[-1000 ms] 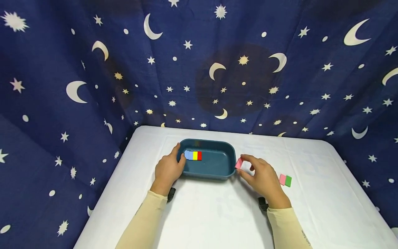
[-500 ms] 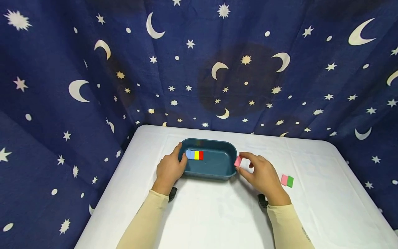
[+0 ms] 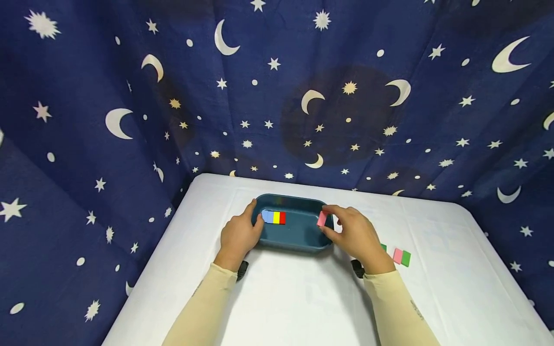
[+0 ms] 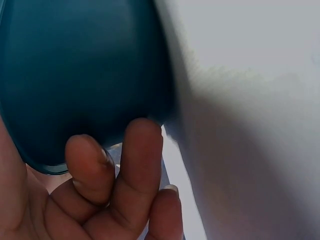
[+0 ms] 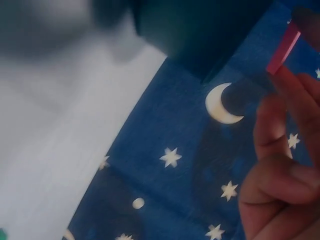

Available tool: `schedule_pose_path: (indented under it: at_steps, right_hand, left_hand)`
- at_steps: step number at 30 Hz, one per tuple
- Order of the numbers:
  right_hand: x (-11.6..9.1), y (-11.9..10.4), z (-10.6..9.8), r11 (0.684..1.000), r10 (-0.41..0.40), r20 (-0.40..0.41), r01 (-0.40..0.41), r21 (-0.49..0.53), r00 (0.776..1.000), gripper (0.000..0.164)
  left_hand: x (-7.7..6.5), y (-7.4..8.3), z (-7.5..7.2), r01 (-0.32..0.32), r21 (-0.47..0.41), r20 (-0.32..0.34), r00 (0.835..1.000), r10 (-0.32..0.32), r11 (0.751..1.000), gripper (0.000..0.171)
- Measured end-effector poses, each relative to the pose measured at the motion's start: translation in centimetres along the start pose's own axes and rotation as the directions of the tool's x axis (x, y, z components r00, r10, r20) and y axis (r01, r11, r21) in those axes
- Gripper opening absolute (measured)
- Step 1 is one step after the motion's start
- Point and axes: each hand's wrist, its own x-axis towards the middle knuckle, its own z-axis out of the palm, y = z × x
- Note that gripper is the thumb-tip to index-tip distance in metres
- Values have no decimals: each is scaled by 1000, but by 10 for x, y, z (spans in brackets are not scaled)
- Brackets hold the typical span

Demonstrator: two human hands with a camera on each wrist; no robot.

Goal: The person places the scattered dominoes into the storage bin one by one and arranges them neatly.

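A dark teal plastic tub stands on the table. My left hand holds its left end, thumb at the inner side of the rim and other fingers along the outside; in the left wrist view those fingers lie bent against the tub's wall. Inside, near the left thumb, light blue, yellow and red dominoes stand side by side in a row. My right hand pinches a pink domino between thumb and fingertips, over the tub's right end. The right wrist view shows this pink domino edge-on.
Right of my right hand, another pink domino lies against a green domino. A second green domino is partly hidden behind the right wrist. The white-covered table ends at a blue star-and-moon curtain.
My right hand has carried the pink domino left, from beside the tub's right rim to over its inside. A green domino now shows beside the right wrist. My left hand stays on the tub.
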Motion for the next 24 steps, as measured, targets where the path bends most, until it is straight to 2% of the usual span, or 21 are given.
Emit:
schedule_pose_path:
  at_steps: [12,19,24]
  right_hand:
    - [43,-24,3,996,-88,45,88,-10,995,49]
    - [65,-32,15,991,-135,83,136,-5,987,48]
    - [81,-38,28,991,-135,138,134,15,981,49]
  left_hand:
    - [3,1,0,-5,9,7,1000,5,1000,60]
    - [0,0,1,9,9,18,1000,-9,1000,60]
    - [0,1,0,16,7,22,1000,-16,1000,60]
